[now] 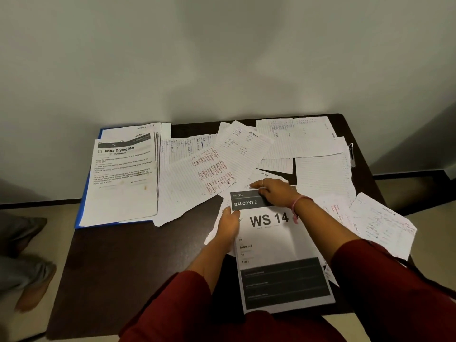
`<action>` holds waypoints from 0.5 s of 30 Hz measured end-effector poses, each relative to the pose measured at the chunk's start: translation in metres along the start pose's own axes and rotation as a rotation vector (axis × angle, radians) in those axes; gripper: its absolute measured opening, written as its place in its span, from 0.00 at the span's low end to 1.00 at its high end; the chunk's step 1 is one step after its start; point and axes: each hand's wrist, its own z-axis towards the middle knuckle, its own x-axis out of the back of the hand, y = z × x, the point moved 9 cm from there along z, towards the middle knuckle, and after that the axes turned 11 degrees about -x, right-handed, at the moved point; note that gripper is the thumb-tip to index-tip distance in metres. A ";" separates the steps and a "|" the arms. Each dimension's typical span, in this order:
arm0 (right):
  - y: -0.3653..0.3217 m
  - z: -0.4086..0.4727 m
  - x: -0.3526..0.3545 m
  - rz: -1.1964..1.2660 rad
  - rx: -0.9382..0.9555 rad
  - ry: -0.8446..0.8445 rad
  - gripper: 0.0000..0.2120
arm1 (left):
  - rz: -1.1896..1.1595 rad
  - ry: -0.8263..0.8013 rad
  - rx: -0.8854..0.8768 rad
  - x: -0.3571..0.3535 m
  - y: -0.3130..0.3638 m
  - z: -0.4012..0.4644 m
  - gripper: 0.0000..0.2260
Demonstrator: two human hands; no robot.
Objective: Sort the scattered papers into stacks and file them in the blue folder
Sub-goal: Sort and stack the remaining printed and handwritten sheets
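Head view, left hand (228, 227) fingers pinching printed sheet (271, 243) edge, right hand (274, 192) fingers curled gripping its top

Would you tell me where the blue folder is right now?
The blue folder lies at the dark table's left edge, under the printed stack.

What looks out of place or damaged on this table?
The lined sheets in the middle lie fanned at odd angles over one another, and the lowest has a ragged, torn-looking near edge. A handwritten sheet overhangs the table at its right edge. Only the printed stack on the blue folder looks squared.
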 end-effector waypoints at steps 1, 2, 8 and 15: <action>0.001 0.001 -0.003 -0.018 -0.014 -0.003 0.17 | -0.002 0.003 0.000 -0.001 -0.001 0.000 0.10; 0.001 0.001 -0.005 -0.030 -0.024 -0.002 0.17 | -0.004 0.004 -0.002 -0.001 -0.002 0.000 0.11; 0.002 0.001 -0.008 0.012 -0.034 0.019 0.14 | 0.009 0.020 0.007 -0.005 -0.004 -0.002 0.10; -0.002 0.002 -0.007 0.087 0.023 -0.018 0.12 | -0.052 0.096 0.024 -0.009 -0.006 -0.006 0.10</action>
